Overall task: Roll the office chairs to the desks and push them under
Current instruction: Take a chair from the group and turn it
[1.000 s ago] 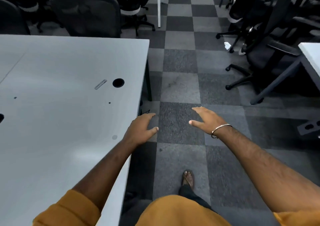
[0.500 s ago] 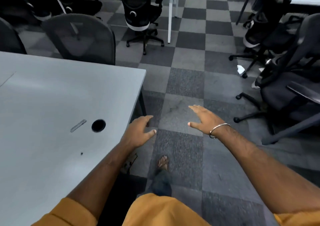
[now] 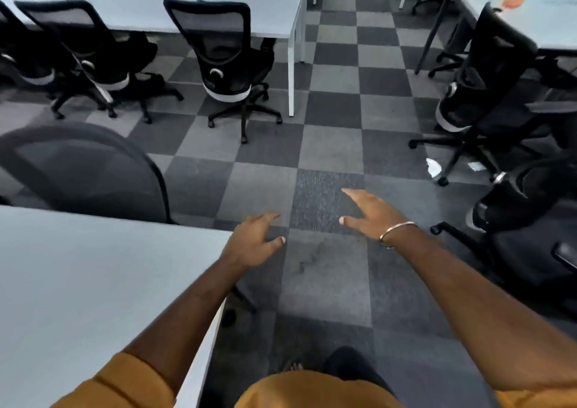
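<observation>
Checkered carpet (image 3: 327, 151) now farther ahead, left hand (image 3: 253, 242) and right hand (image 3: 371, 214) still empty, fingers relaxed.

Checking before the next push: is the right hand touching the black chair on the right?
Apart. The head view shows the right hand open over bare carpet, with floor visible between it and the black chair.

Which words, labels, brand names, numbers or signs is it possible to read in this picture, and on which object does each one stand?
None can be read.
Mesh-back chair: a pale curved mark on the back, a shape only, not letters.
White scraps on the carpet: too small and blurred to show any print.
Near desk: no print visible.
</observation>
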{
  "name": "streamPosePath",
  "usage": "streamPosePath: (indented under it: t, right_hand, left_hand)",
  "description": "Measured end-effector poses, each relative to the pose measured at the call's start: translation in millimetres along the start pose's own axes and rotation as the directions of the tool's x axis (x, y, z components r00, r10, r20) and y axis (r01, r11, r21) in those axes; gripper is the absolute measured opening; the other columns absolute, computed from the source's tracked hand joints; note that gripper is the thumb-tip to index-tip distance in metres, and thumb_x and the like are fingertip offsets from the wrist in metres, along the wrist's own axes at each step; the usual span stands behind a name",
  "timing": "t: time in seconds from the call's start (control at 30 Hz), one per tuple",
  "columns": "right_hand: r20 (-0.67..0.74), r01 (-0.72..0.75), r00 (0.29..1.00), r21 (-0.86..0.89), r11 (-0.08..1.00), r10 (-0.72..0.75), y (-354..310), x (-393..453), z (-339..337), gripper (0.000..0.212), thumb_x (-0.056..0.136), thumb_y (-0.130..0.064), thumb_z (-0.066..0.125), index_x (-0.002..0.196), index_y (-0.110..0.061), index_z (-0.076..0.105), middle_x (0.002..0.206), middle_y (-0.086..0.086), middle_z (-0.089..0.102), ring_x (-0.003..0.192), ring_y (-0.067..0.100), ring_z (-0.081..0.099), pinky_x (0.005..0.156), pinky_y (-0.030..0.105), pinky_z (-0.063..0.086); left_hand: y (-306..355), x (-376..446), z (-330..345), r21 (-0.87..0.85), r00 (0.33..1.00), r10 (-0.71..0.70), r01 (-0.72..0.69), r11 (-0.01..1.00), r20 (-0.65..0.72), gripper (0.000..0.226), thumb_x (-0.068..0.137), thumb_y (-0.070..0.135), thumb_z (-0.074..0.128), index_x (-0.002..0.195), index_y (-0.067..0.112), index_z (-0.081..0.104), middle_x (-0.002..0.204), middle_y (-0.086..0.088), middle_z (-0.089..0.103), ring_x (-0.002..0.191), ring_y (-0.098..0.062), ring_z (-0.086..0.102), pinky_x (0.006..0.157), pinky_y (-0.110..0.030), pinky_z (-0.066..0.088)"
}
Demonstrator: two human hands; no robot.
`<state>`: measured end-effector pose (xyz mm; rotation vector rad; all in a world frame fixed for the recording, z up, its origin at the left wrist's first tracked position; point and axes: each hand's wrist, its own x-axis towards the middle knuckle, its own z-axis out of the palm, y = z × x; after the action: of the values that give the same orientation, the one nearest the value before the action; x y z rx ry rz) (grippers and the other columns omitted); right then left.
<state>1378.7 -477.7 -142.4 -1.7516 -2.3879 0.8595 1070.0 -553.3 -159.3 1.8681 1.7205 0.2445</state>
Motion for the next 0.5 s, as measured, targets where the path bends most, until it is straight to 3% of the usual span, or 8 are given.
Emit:
streamPosePath:
  t: [0.2, 0.4, 0.5]
  right_hand:
    - [-0.021, -0.012, 1.0, 0.033, 0.999, 0.013, 53, 140, -50, 0.079, 0.096, -0.043, 0.068, 0.161, -0.021, 0.03, 0.164, 0.008, 0.037, 0.15, 0.025, 0.035, 0.121, 0.036, 0.029]
    - [0.016, -0.023, 1.0, 0.035, 0.999, 0.023, 111, 278, -112, 0.078, 0.096, -0.041, 0.069, 0.16, -0.016, 0.032, 0.162, 0.01, 0.039, 0.148, 0.026, 0.037, 0.117, 0.031, 0.029]
    - [0.05, -0.013, 0.999, 0.006, 1.0, 0.012, 132, 350, -151, 0.079, 0.096, -0.041, 0.069, 0.161, -0.019, 0.031, 0.163, 0.01, 0.038, 0.148, 0.028, 0.037, 0.119, 0.035, 0.031]
  left_hand:
    - [12, 163, -31, 0.034, 1.0, -0.006, 0.006, 0.999, 0.025, 0.071, 0.095, 0.046, 0.067, 0.156, 0.018, 0.044, 0.157, -0.009, 0.049, 0.145, -0.028, 0.044, 0.116, -0.036, 0.034]
    - [25, 313, -66, 0.014, 0.996, -0.061, 0.06, 0.998, 0.06, 0.083, 0.083, 0.057, 0.056, 0.155, 0.016, 0.045, 0.156, -0.009, 0.049, 0.143, -0.027, 0.046, 0.115, -0.03, 0.034]
    - [24, 392, -90, 0.021, 0.997, -0.065, 0.064, 0.998, 0.028, 0.073, 0.093, 0.049, 0.069, 0.155, 0.017, 0.045, 0.155, -0.009, 0.05, 0.142, -0.027, 0.046, 0.115, -0.031, 0.034]
